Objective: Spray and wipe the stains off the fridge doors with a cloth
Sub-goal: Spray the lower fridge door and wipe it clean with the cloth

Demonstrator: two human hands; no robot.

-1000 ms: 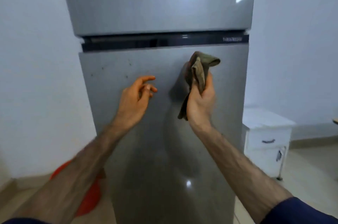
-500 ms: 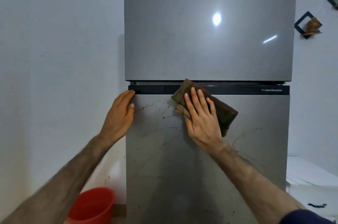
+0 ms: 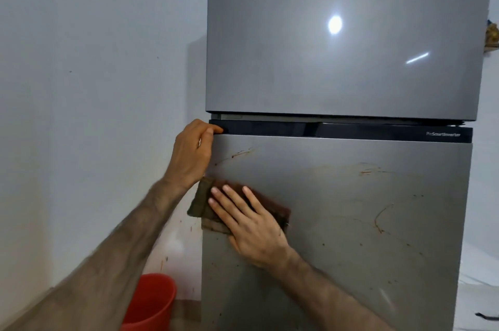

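A grey two-door fridge fills the view, with a clean upper door (image 3: 343, 66) and a lower door (image 3: 351, 222) streaked with brown stains (image 3: 379, 218). My right hand (image 3: 249, 222) presses a folded brown cloth (image 3: 204, 206) flat against the lower door near its left edge, fingers straight and spread. My left hand (image 3: 191, 152) grips the top left corner of the lower door, fingers curled over the edge at the dark handle strip (image 3: 337, 129). No spray bottle is in view.
A red bucket (image 3: 149, 301) stands on the floor left of the fridge, against the white wall (image 3: 94, 114). A white cabinet top (image 3: 480, 290) shows at the lower right edge. Brown splashes mark the wall beside the fridge.
My right hand slid the cloth down and left from the handle strip to the door's left edge. My left hand curled its fingers over the corner. The view moved closer.
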